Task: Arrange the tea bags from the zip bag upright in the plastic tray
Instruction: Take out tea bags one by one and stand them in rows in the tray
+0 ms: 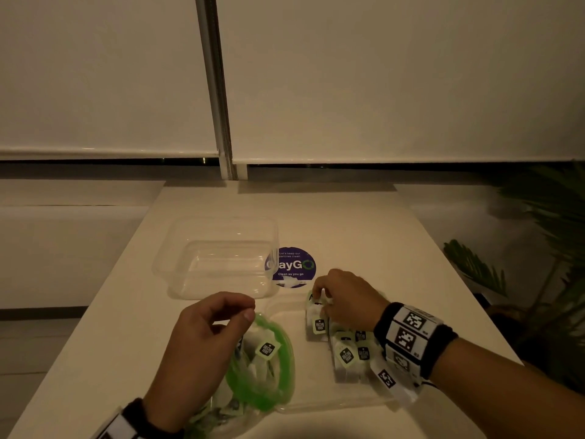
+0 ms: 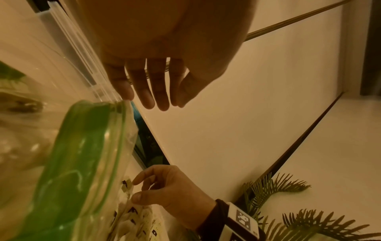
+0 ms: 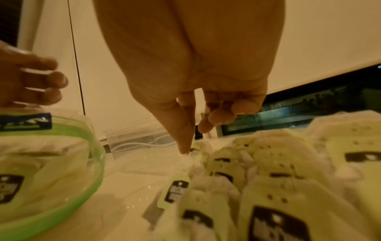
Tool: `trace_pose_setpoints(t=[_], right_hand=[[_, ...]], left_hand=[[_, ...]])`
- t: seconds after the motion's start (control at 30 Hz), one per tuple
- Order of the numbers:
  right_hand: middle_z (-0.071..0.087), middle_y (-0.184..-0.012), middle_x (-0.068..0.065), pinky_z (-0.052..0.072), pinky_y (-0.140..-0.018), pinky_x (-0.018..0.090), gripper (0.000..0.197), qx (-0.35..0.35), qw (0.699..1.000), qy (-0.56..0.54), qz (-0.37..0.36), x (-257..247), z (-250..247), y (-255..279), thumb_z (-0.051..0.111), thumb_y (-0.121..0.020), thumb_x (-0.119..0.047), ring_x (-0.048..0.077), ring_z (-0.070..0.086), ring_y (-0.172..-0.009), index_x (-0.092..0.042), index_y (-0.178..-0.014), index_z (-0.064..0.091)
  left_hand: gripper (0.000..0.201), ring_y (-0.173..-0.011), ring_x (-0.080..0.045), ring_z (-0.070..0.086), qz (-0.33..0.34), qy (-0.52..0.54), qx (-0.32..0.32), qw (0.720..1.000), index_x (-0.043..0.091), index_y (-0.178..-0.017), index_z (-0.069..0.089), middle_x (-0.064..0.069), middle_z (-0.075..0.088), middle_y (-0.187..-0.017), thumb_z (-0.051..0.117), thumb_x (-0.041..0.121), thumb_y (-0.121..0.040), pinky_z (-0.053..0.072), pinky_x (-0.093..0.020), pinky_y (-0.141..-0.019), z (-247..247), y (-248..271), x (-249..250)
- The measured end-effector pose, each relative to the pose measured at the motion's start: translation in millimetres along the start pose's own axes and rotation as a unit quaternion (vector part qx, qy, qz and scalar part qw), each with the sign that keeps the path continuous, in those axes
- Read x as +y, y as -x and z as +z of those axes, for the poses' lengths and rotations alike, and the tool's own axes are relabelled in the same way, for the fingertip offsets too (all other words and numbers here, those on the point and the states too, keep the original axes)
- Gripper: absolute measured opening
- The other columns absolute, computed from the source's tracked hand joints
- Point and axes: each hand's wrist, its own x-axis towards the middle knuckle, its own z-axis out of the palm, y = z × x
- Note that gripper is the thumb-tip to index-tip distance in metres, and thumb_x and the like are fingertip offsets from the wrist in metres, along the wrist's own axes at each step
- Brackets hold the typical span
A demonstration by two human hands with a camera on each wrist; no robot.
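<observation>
A clear zip bag (image 1: 269,378) with a green zipper lies open near the table's front, with several tea bags inside. My left hand (image 1: 247,312) hovers over its mouth, fingers relaxed and holding nothing; in the left wrist view the left hand's fingers (image 2: 156,97) hang loose beside the bag's edge (image 2: 82,163). To the right, a shallow clear tray (image 1: 332,405) holds a row of white tea bags with green tags (image 1: 348,354). My right hand (image 1: 321,299) pinches the top of the farthest tea bag (image 1: 316,307) between thumb and forefinger (image 3: 185,146).
An empty deep clear container (image 1: 177,274) stands behind the zip bag. A round purple sticker (image 1: 291,267) is on the tabletop beside it. Palm leaves (image 1: 554,248) stand off the table's right edge. Window blinds hang behind the table.
</observation>
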Motion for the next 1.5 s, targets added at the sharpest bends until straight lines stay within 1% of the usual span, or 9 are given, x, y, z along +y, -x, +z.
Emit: trace_pose_setpoints(t=[0.17, 0.37, 0.53, 0.63, 0.73, 0.93, 1.17, 1.37, 1.5], right_hand=[[0.058, -0.108, 0.003, 0.04, -0.085, 0.032, 0.016, -0.022, 0.998, 0.063, -0.006, -9.1, 2.6, 4.7, 0.057, -0.089, -0.014, 0.023, 0.057, -0.098, -0.019, -0.101, 0.067], [0.061, -0.092, -0.008, 0.048, -0.076, 0.026, 0.011, -0.011, 0.993, -0.1, -0.057, -30.1, -16.1, 28.9, 0.07, -0.085, -0.029, 0.008, 0.056, -0.081, -0.026, -0.096, 0.068], [0.06, -0.103, -0.005, 0.048, -0.08, 0.032, 0.032, -0.062, 0.986, -0.022, -0.154, -68.9, -1.1, 42.4, 0.068, -0.084, -0.02, 0.012, 0.054, -0.089, -0.029, -0.114, 0.062], [0.065, -0.096, 0.004, 0.052, -0.077, 0.035, 0.015, -0.049, 0.995, -0.037, -0.081, -71.6, 14.6, 35.5, 0.06, -0.086, -0.022, 0.024, 0.06, -0.089, -0.015, -0.099, 0.062], [0.061, -0.074, 0.006, 0.049, -0.068, 0.033, 0.036, -0.087, 0.992, -0.087, -0.008, -71.5, 25.0, 26.3, 0.059, -0.09, -0.043, 0.023, 0.057, -0.07, -0.009, -0.075, 0.059], [0.064, -0.083, 0.002, 0.052, -0.077, 0.032, 0.022, -0.059, 0.985, -0.16, 0.011, -78.6, 32.4, 16.5, 0.06, -0.092, -0.031, 0.024, 0.065, -0.087, -0.013, -0.083, 0.07], [0.067, -0.082, -0.007, 0.05, -0.071, 0.029, 0.017, 0.01, 0.988, -0.135, -0.07, -75.6, -20.4, 47.8, 0.059, -0.094, -0.036, 0.01, 0.06, -0.077, -0.024, -0.087, 0.068], [0.063, -0.073, -0.017, 0.038, -0.063, 0.011, 0.011, 0.04, 0.975, -0.191, -0.108, -73.2, -48.6, 64.3, 0.063, -0.092, -0.032, -0.007, 0.054, -0.068, -0.026, -0.087, 0.071], [0.068, -0.081, -0.012, 0.051, -0.075, 0.026, 0.016, 0.054, 0.955, -0.277, -0.091, -63.9, -48.1, 66.3, 0.062, -0.093, -0.036, 0.001, 0.061, -0.076, -0.025, -0.091, 0.073]], left_hand=[[0.021, -0.077, -0.008, 0.069, -0.003, -0.001, 0.003, 1.0, 0.026, -0.077, 0.076, 0.008, 0.074, -0.084, 0.07, 0.007, -0.084, 0.051, -0.026, -0.069, -2.3, 2.0, 1.3], [0.021, -0.068, -0.011, 0.062, -0.023, -0.102, -0.006, 0.994, 0.035, -0.09, 0.068, 0.007, 0.064, -0.083, 0.078, 0.023, -0.076, 0.049, -0.024, -0.059, -11.6, 5.2, -14.4], [0.029, -0.056, -0.007, 0.053, -0.04, -0.155, -0.015, 0.987, 0.035, -0.093, 0.06, 0.0, 0.06, -0.076, 0.08, 0.028, -0.074, 0.045, -0.02, -0.054, -10.8, 6.8, -23.5], [0.026, -0.056, -0.011, 0.056, -0.042, -0.145, -0.011, 0.988, 0.033, -0.092, 0.06, -0.002, 0.061, -0.076, 0.078, 0.023, -0.076, 0.045, -0.019, -0.054, -10.8, 6.8, -23.9], [0.022, -0.059, -0.014, 0.058, -0.038, -0.153, -0.013, 0.987, 0.033, -0.09, 0.062, -0.002, 0.062, -0.078, 0.077, 0.025, -0.077, 0.044, -0.015, -0.053, -11.3, 8.0, -25.3], [0.019, -0.057, -0.007, 0.055, -0.028, -0.146, -0.016, 0.989, 0.032, -0.09, 0.063, -0.001, 0.062, -0.079, 0.077, 0.026, -0.077, 0.044, -0.013, -0.053, -14.1, 10.0, -24.8], [0.026, -0.096, 0.007, 0.055, 0.095, -0.208, -0.056, 0.972, 0.037, -0.105, 0.064, 0.024, 0.062, -0.101, 0.072, 0.032, -0.082, 0.044, -0.009, -0.074, -16.0, 6.5, -1.1], [0.008, -0.078, 0.001, 0.067, 0.086, -0.194, -0.151, 0.966, 0.033, -0.089, 0.075, 0.018, 0.073, -0.076, 0.072, 0.033, -0.082, 0.053, -0.027, -0.079, 4.3, -1.8, 23.1], [0.009, -0.073, -0.008, 0.072, 0.038, -0.123, -0.136, 0.982, 0.026, -0.086, 0.077, 0.007, 0.075, -0.074, 0.073, 0.018, -0.083, 0.057, -0.04, -0.079, 6.7, -1.9, 21.9]])
